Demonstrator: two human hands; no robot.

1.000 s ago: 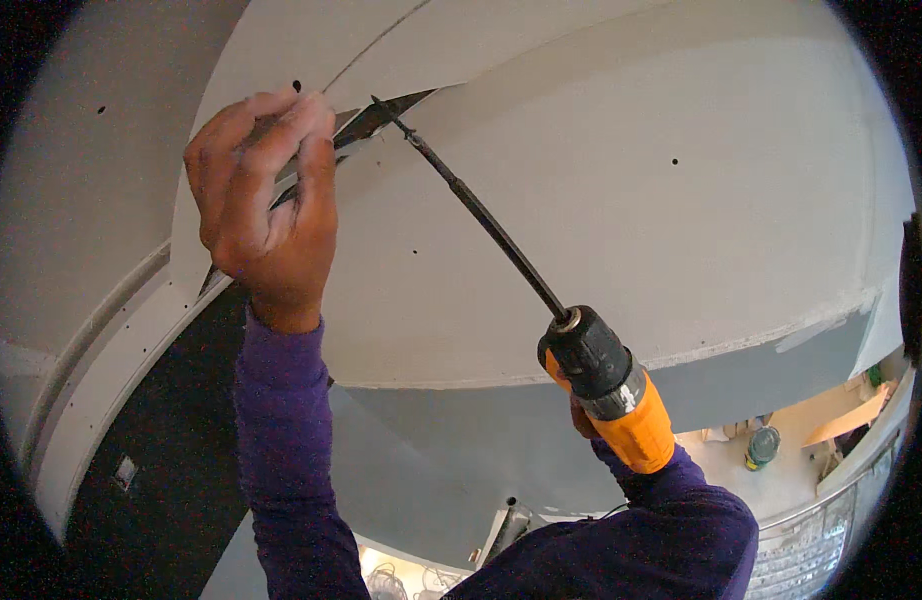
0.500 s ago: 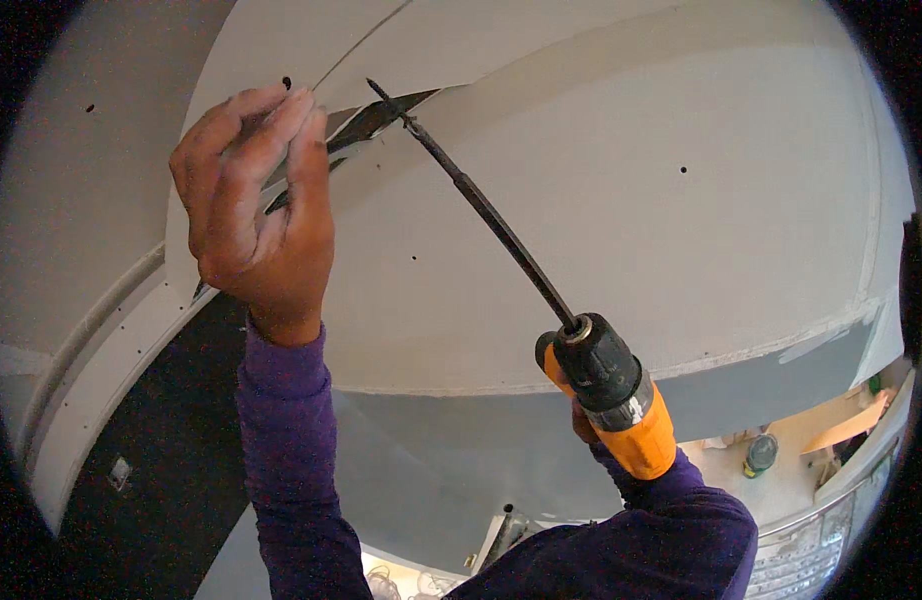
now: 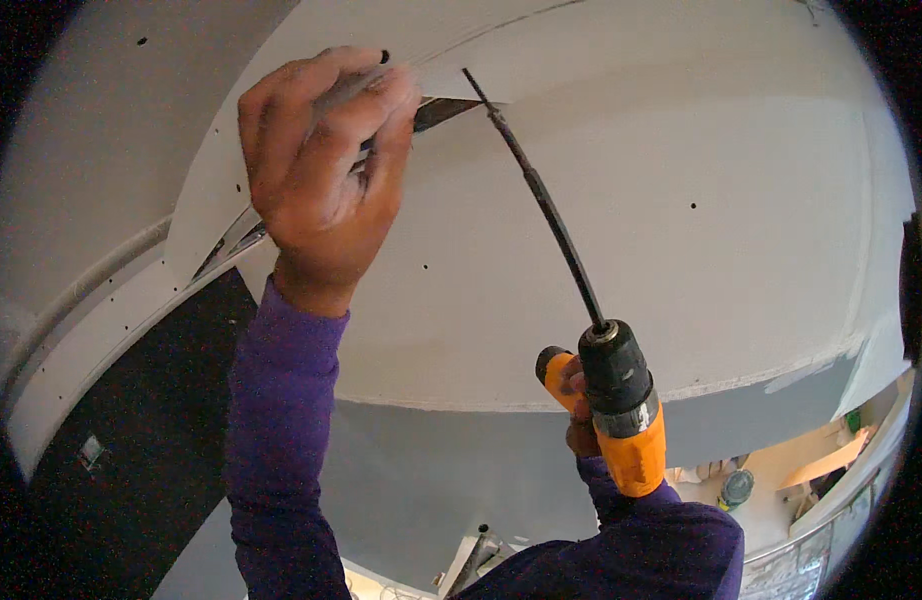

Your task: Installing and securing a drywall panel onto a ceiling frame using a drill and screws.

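Note:
My right hand point(image 3: 579, 400) grips an orange and black power drill point(image 3: 633, 455), pointed up at a pale ceiling panel point(image 3: 571, 200). From its chuck runs a long dark driver bit point(image 3: 556, 220). A thin dark screw point(image 3: 476, 88) appears to sit at the bit's end, near a dark gap point(image 3: 446, 112) in the panel. Raised beside that gap, my left hand point(image 3: 331, 170) has its fingers curled and pinched. A small dark tip point(image 3: 385, 57) shows at its fingertips; what it belongs to is unclear. The bit's end is apart from the left fingers.
A curved white ledge point(image 3: 91, 325) borders a dark panel point(image 3: 151, 440) at left. Below the ceiling runs a grey wall band point(image 3: 431, 460). Far below at right are a round container point(image 3: 737, 487), a board point(image 3: 826, 460) and a railing point(image 3: 791, 565).
My left hand has moved right and slightly up, covering more of the gap. The drill has tilted more upright, and its bit's end has shifted right. The view has turned a little.

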